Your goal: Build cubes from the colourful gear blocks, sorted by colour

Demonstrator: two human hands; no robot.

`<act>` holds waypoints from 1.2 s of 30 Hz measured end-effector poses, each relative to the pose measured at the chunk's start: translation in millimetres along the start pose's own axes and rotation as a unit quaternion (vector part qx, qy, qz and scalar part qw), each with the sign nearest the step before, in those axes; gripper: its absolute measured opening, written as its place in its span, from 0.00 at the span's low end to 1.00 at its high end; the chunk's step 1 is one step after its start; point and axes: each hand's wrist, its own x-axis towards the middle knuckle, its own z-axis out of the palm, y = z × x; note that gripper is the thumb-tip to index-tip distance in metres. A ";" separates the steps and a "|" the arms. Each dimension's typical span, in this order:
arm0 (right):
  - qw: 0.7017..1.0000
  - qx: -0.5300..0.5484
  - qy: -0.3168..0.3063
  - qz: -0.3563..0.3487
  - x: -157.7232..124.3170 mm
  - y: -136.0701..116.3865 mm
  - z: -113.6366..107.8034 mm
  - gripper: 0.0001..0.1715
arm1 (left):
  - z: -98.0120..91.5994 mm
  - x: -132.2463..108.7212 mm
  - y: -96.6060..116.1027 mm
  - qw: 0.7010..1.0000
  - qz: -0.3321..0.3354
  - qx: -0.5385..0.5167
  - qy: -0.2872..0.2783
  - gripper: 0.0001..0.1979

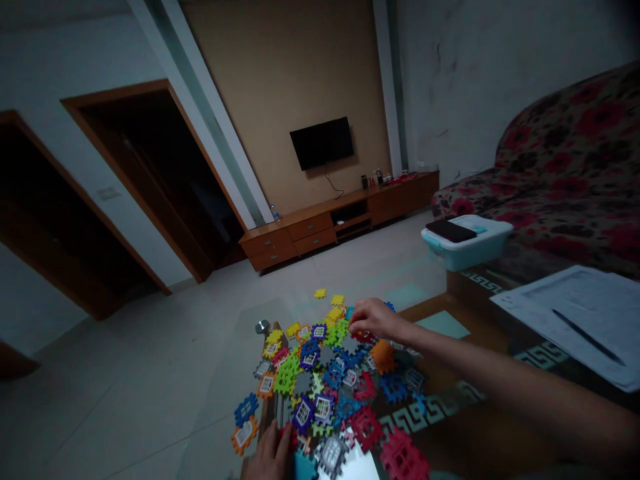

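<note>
A heap of colourful plastic interlocking tiles [303,383] with notched edges covers the glass tabletop. My right hand [373,318] reaches to the far side of the heap, fingers bent down and pressed together over the pieces; whatever is between them is hidden. Around it lie light green tiles [337,333], a grey tile [350,344] and an orange piece [383,357]. At the near edge, my left hand [270,457] rests with its fingers stretched out beside a purple window tile [303,414]. A grey window tile [331,455] and a red tile [404,456] are close to me.
To the right, papers [565,313] with a black pen [587,335] lie on the table. Behind them is a lidded turquoise box [467,253] carrying a dark phone-like slab [451,231]. A flowered sofa [575,167] and a low wooden cabinet [313,230] stand farther off.
</note>
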 end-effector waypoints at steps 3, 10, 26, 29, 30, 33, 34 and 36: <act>0.995 0.099 -0.019 0.000 -56.8 8.4 6.2 0.07 | -11.3 -0.8 7.9 1.000 -0.005 0.011 -0.016 0.29; 0.964 0.254 -0.051 0.062 -126.3 5.2 40.2 0.05 | -20.9 0.9 7.0 0.998 0.026 -0.039 0.036 0.24; 0.901 0.422 0.066 0.080 -143.0 22.2 42.7 0.15 | -37.9 -65.3 194.1 0.973 0.177 -0.065 0.132 0.29; 0.904 0.412 0.062 0.097 -148.5 34.1 44.5 0.16 | -43.4 -67.7 216.9 0.986 0.141 -0.041 0.084 0.31; 0.905 0.410 0.063 0.098 -149.7 37.1 45.1 0.16 | -45.5 -67.9 220.2 0.989 0.127 -0.034 0.066 0.32; 0.908 0.404 0.085 0.072 -151.7 40.4 45.2 0.14 | -47.9 -67.1 220.9 0.995 0.096 -0.026 0.021 0.35; 0.909 0.401 0.094 0.062 -151.9 39.3 44.5 0.14 | -46.8 -66.5 218.0 0.995 0.092 -0.031 0.015 0.36; 0.914 0.392 0.089 0.052 -151.5 34.5 42.7 0.11 | -42.8 -64.2 207.3 0.994 0.092 -0.057 0.025 0.37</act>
